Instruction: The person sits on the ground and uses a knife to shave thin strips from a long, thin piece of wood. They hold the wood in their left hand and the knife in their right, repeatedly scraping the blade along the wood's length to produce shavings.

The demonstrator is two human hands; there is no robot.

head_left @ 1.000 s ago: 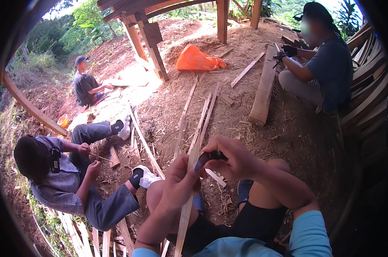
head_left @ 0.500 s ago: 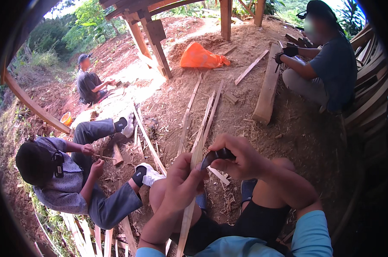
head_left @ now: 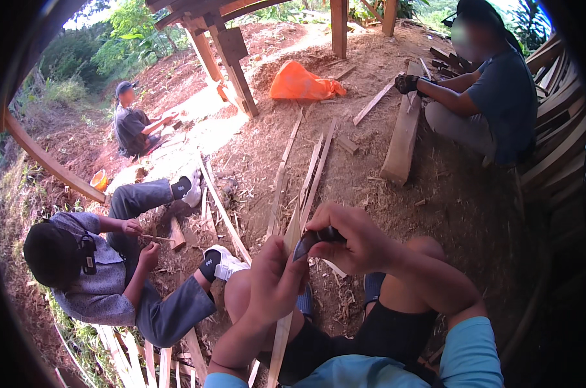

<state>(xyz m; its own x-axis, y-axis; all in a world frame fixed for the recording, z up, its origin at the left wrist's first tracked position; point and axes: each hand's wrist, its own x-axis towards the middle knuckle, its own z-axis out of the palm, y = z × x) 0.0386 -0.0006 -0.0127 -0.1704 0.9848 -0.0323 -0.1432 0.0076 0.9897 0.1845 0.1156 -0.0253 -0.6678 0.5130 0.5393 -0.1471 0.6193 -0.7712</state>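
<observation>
Landmark: thick beam [head_left: 401,149] on the dirt. The work, a long pale wood strip [head_left: 280,346], lay left of the beam's near end and on the wearer's side of it, angled lengthwise.

Left hand [head_left: 276,278], left of and nearer than the beam: fingers wrapped together around the strip, thumb lying toward the blade. Right hand [head_left: 357,242], just on the near side of the beam: fingers curled around the dark handle of a small knife [head_left: 310,240], thumb underneath. The blade pointed away from the beam, across the strip, its tip close by the left thumb. Could not tell whether the tip touched skin or how deep the edge sat in the wood.

Step judged as paring the strip. Notes on technique: a low blade angle seemed best, with thin passes along the grain; a steep edge would probably have dug in and split so slender a piece. The left thumb needed to sit behind the edge, out of the slip path. A firm left grip close to the cut would have limited flexing. Short, wrist-controlled strokes looked safer than a long arm pull.
</observation>
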